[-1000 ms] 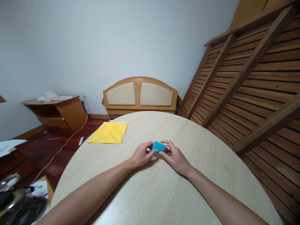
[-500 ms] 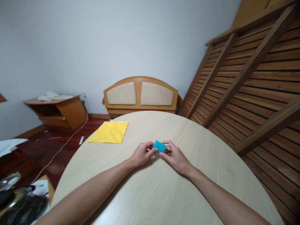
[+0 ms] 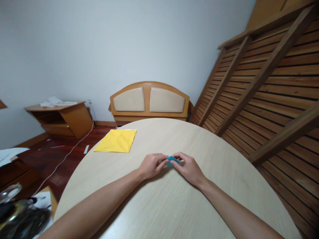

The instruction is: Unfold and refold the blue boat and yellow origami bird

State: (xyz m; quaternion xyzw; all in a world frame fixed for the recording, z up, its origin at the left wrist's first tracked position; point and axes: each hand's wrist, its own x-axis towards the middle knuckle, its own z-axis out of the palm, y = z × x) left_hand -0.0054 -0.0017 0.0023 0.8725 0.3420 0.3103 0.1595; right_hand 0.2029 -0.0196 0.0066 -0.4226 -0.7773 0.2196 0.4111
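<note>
Blue paper (image 3: 170,158) is being held between both hands, near the middle of the round bench (image 3: 159,205). Its outline is being partly covered by the fingers, so its exact shape cannot be told. Its left end is being pinched between the thumb and fingers of the left hand (image 3: 151,165), and its right part is being pinched likewise by the right hand (image 3: 188,167). Each grip is thus being occupied by the blue paper. Whether the paper is also being supported by the bench beneath cannot be told. Shadows are being cast on the bench by the forearms.

Farther off to the left, a yellow sheet (image 3: 116,141) is being borne flat by the bench, well apart from the hands, with a white edge being shown along its far side. Beyond the bench, two pale panels are being framed by a wooden headboard (image 3: 147,99). White papers (image 3: 56,101) are being carried by a low cabinet (image 3: 74,122) at the left, and a white cord (image 3: 67,155) is being supported by the dark red floor (image 3: 59,167).
</note>
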